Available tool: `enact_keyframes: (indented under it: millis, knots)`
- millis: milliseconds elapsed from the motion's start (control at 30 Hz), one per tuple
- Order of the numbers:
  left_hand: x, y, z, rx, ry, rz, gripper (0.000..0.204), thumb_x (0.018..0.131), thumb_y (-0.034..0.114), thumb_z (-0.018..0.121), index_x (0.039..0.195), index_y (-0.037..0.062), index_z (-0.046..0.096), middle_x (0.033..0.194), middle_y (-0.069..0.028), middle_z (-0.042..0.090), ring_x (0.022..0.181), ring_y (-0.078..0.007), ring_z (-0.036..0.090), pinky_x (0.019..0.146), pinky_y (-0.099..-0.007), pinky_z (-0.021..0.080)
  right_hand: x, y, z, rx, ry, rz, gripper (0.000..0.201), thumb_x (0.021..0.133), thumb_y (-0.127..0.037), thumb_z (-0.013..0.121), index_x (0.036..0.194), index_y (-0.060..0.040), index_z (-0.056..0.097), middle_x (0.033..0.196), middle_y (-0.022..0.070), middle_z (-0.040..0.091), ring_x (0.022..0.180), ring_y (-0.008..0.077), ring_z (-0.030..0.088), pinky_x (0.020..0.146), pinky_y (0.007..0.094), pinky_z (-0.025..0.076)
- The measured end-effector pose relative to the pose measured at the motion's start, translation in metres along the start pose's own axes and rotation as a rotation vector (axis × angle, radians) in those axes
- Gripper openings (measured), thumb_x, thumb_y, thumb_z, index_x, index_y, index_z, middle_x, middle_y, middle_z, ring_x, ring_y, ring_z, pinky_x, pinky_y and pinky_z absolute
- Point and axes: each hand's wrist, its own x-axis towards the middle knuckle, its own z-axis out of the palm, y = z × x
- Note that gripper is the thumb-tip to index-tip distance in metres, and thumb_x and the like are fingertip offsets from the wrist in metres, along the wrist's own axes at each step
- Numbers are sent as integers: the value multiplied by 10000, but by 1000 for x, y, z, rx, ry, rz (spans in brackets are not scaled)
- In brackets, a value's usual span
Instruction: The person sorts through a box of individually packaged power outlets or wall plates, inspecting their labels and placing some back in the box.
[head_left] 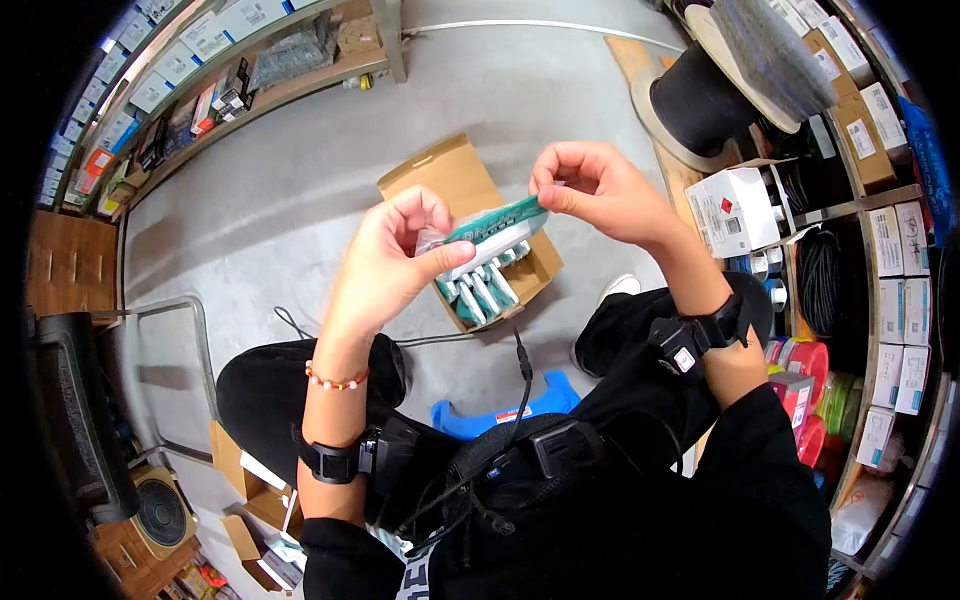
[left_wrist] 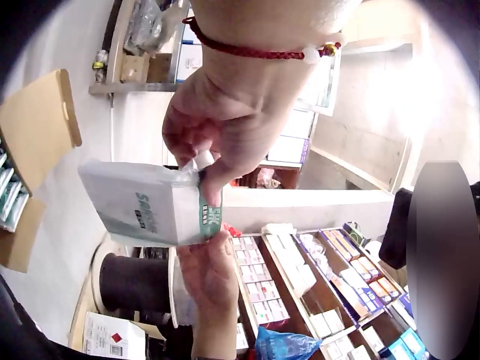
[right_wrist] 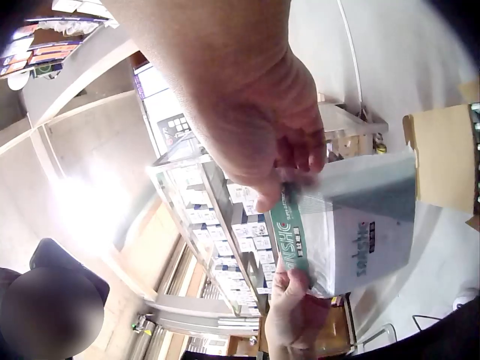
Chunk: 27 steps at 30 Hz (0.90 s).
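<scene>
A clear plastic packet [head_left: 492, 243] with a green printed header strip and a white pack inside is up between both hands. My left hand [head_left: 385, 255] grips its left end, thumb on the near side. At the other end, my right hand [head_left: 610, 195] pinches the corner of the green strip between thumb and forefinger. Lettering shows on the packet [right_wrist: 375, 232] in the right wrist view. Below the hands, an open cardboard box [head_left: 450, 172] stands on the floor, holding several similar green-and-white packets [head_left: 480, 295].
A blue plastic stool [head_left: 560, 393] is on the floor between the person's legs. To the right stand a black cable reel [head_left: 700, 110], a white carton [head_left: 735, 210] and stocked shelves [head_left: 850, 205]. Another shelf [head_left: 285, 85] is at upper left. Opened cartons [head_left: 232, 460] lie at lower left.
</scene>
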Motion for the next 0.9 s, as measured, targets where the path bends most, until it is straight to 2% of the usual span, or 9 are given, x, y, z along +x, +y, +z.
enact_keyframes:
  millis: [67,167,300,400,600,700,800,833,900]
  knots:
    - [1,1,2,118,101,37,206,686,46,682,770,59,494,670,58,497,600,-11,418,527,-157,321,0,-2,2,-49,13,-37,91,777,-104,598,753,-41,537,724,-19,546,695,48,501,636,193,407]
    - [0,1,2,227,91,15,196,680,47,686,804,32,535,671,58,496,589,-9,410,509,-159,319,-2,-6,4,-148,48,-72,81,761,-78,601,743,-39,531,716,-21,538,682,44,496,617,191,405]
    - [-2,6,0,354,102,2,119,700,53,667,716,29,552,661,61,488,574,-9,388,487,-157,303,-3,-9,5,-170,121,-128,97,734,-50,618,750,-39,523,698,-30,522,663,40,484,604,190,398]
    - [-1,1,5,267,248,161,116,687,59,667,693,8,563,563,41,451,496,-26,369,450,-190,303,-1,-4,2,-91,146,-175,163,706,-31,636,809,-50,512,771,-23,518,663,42,467,598,185,390]
    - [-2,6,10,433,315,546,121,714,64,633,691,-7,538,655,0,462,560,-42,409,486,-181,321,-1,-10,11,-69,198,-177,378,693,10,631,1036,-52,485,957,15,480,740,74,450,668,201,388]
    - [-4,5,12,241,407,479,124,754,86,610,728,3,521,667,8,461,612,-41,418,521,-169,332,0,-7,14,-314,160,-127,386,727,-47,629,1086,-47,489,1006,37,505,779,86,476,710,223,400]
    - [-10,13,15,94,397,368,132,798,125,581,768,21,506,693,30,461,644,-32,416,555,-161,340,-1,2,15,-211,35,-85,315,768,-119,614,1052,-30,509,1014,51,529,850,105,499,767,248,402]
    - [-9,12,14,32,381,359,136,808,141,574,775,29,503,702,37,461,653,-28,415,563,-161,340,1,8,18,-53,55,-91,296,756,-170,638,1007,-37,556,871,-3,580,821,93,517,719,242,419]
    - [-7,6,12,-92,350,339,147,828,171,560,788,45,497,720,51,461,671,-20,412,579,-161,341,-1,4,23,139,42,-53,273,767,-161,629,993,-22,566,910,13,581,845,94,519,742,248,422]
